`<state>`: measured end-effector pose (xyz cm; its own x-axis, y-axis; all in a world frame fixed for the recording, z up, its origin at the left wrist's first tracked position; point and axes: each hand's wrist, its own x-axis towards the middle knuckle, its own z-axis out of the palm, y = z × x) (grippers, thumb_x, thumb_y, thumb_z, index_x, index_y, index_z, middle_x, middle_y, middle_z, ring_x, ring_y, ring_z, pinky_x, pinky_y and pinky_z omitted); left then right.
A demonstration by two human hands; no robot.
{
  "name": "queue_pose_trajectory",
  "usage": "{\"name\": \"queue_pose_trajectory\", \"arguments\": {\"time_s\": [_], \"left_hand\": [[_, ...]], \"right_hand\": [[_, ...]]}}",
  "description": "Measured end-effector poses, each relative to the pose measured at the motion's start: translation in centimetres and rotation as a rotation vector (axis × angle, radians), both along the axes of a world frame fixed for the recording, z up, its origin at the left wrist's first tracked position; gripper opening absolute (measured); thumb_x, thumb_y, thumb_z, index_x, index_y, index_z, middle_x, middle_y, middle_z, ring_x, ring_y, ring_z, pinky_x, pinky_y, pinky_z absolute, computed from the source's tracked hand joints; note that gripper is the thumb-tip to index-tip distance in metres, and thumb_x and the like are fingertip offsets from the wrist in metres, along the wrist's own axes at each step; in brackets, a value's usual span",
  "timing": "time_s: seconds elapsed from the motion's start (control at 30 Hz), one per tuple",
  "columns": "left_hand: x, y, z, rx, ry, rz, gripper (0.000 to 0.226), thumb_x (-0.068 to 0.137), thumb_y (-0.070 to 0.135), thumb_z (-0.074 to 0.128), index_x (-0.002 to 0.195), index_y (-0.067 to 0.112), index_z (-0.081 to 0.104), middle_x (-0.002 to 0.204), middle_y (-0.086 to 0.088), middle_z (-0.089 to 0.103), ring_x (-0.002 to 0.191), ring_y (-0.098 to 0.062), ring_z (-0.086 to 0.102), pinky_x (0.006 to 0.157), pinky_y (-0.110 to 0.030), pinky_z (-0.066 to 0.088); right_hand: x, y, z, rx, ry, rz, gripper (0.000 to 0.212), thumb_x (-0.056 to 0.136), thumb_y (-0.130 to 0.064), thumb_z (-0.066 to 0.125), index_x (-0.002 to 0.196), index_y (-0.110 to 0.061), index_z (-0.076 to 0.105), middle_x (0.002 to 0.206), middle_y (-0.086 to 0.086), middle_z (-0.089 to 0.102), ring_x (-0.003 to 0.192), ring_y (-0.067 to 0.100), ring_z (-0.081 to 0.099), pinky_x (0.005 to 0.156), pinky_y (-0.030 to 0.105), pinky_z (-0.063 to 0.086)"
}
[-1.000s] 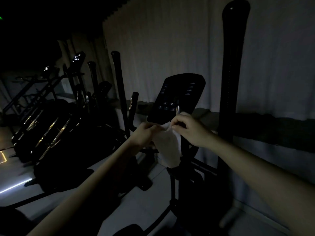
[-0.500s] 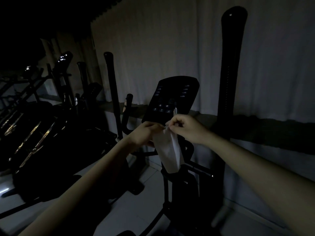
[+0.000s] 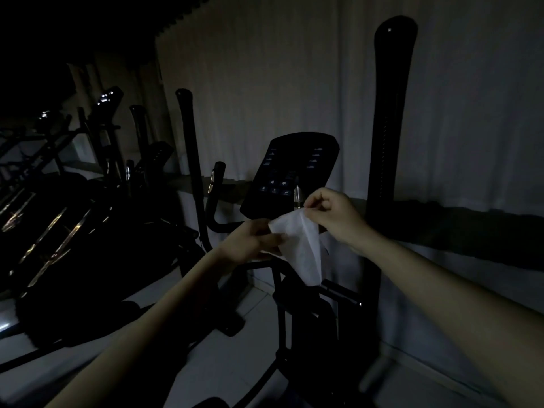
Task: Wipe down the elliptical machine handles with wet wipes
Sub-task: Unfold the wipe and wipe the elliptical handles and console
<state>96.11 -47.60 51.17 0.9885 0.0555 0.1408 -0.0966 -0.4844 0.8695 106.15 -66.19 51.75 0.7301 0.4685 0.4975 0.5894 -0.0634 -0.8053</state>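
Note:
A white wet wipe (image 3: 303, 251) hangs between my two hands in front of the elliptical's dark console (image 3: 290, 172). My left hand (image 3: 250, 240) grips the wipe's left edge. My right hand (image 3: 335, 216) pinches its top corner just below a short handle with a silver sensor (image 3: 297, 197). The tall right handle (image 3: 388, 136) rises behind my right hand, apart from it. The tall left handle (image 3: 188, 154) and a short curved left handle (image 3: 216, 187) stand left of the console.
The room is very dark. A row of other exercise machines (image 3: 73, 178) fills the left side. A pale curtain (image 3: 265, 83) hangs behind the machines. Light floor tiles (image 3: 244, 357) show below my arms, beside the elliptical's frame (image 3: 297, 319).
My hands have drawn slightly apart, and the wipe is spread wider between them. The view has shifted a little to the right.

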Motion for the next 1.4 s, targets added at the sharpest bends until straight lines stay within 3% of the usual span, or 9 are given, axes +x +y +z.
{"name": "queue_pose_trajectory", "arguments": {"time_s": [0.17,0.3,0.53,0.7,0.8,0.93,1.13,1.3,1.4], "left_hand": [[1.0,0.7,-0.9,-0.107,-0.088,0.144,0.021,0.097,0.022,0.058,0.105,0.003,0.063,0.09,-0.006,0.069,0.083,-0.016,0.068,0.081,-0.035,0.056],[1.0,1.0,-0.3,-0.263,-0.122,0.117,0.019,0.099,0.029,0.055,0.092,0.012,0.059,0.078,0.001,0.061,0.072,-0.011,0.067,0.067,-0.028,0.057],[1.7,1.6,-0.7,-0.09,-0.207,0.059,0.023,0.104,0.027,0.043,0.086,0.017,0.053,0.067,0.005,0.048,0.055,-0.003,0.047,0.049,-0.015,0.04],[2.8,2.2,-0.8,0.097,-0.325,-0.058,0.019,0.102,0.022,0.046,0.093,0.009,0.056,0.077,0.0,0.052,0.065,-0.003,0.048,0.058,-0.013,0.04],[3.5,2.5,-0.8,0.166,-0.305,-0.1,0.023,0.1,0.027,0.051,0.092,0.008,0.059,0.075,0.003,0.055,0.063,-0.001,0.049,0.058,-0.013,0.04],[3.8,3.4,-1.0,0.151,-0.171,-0.169,0.023,0.091,0.031,0.066,0.093,0.007,0.064,0.079,0.005,0.064,0.069,-0.001,0.06,0.062,-0.016,0.046],[5.0,5.4,-0.7,-0.02,-0.116,-0.149,0.022,0.091,0.022,0.067,0.099,0.001,0.063,0.079,-0.003,0.059,0.068,-0.012,0.057,0.057,-0.02,0.047],[8.1,5.1,0.8,-0.134,-0.196,-0.016,0.013,0.093,0.014,0.064,0.096,0.001,0.065,0.076,-0.006,0.056,0.071,-0.02,0.053,0.063,-0.03,0.045],[10.0,4.8,1.8,-0.043,-0.297,0.128,0.015,0.094,0.017,0.064,0.101,0.005,0.068,0.085,-0.002,0.064,0.078,-0.014,0.058,0.068,-0.023,0.048]], "right_hand": [[-0.1,0.1,0.4,0.01,0.102,-0.007,0.021,0.093,-0.006,0.06,0.114,-0.005,0.061,0.092,0.017,0.064,0.075,0.018,0.062,0.062,0.022,0.053],[0.1,0.7,0.4,-0.056,0.163,-0.003,0.026,0.095,-0.005,0.056,0.121,-0.003,0.06,0.097,0.015,0.064,0.073,0.016,0.061,0.064,0.025,0.054],[0.1,1.7,-0.4,-0.08,0.271,0.012,0.013,0.095,-0.015,0.056,0.1,-0.012,0.068,0.088,0.008,0.067,0.079,0.018,0.064,0.07,0.032,0.054],[-0.4,2.3,-0.6,-0.107,0.252,0.077,0.027,0.091,-0.031,0.066,0.111,-0.014,0.067,0.103,0.003,0.072,0.096,0.013,0.068,0.085,0.027,0.052],[-0.4,2.5,-1.0,-0.142,0.201,0.045,0.025,0.091,-0.022,0.066,0.105,-0.001,0.066,0.091,0.006,0.068,0.082,0.014,0.064,0.075,0.027,0.05],[-0.8,2.2,-1.1,-0.083,0.212,-0.061,0.013,0.094,-0.015,0.06,0.082,-0.01,0.061,0.07,-0.001,0.056,0.061,0.005,0.053,0.055,0.015,0.042],[0.4,0.9,-1.3,0.012,0.212,-0.211,0.014,0.097,-0.015,0.053,0.085,-0.009,0.055,0.081,0.01,0.048,0.077,0.02,0.045,0.07,0.032,0.035],[2.9,0.8,-0.5,0.067,0.232,-0.285,0.032,0.1,-0.019,0.05,0.068,-0.018,0.046,0.067,-0.003,0.047,0.062,0.009,0.045,0.058,0.024,0.035],[4.9,1.4,0.0,0.084,0.237,-0.283,0.027,0.099,-0.024,0.05,0.073,-0.016,0.047,0.076,0.005,0.051,0.071,0.015,0.05,0.063,0.028,0.038]]}}
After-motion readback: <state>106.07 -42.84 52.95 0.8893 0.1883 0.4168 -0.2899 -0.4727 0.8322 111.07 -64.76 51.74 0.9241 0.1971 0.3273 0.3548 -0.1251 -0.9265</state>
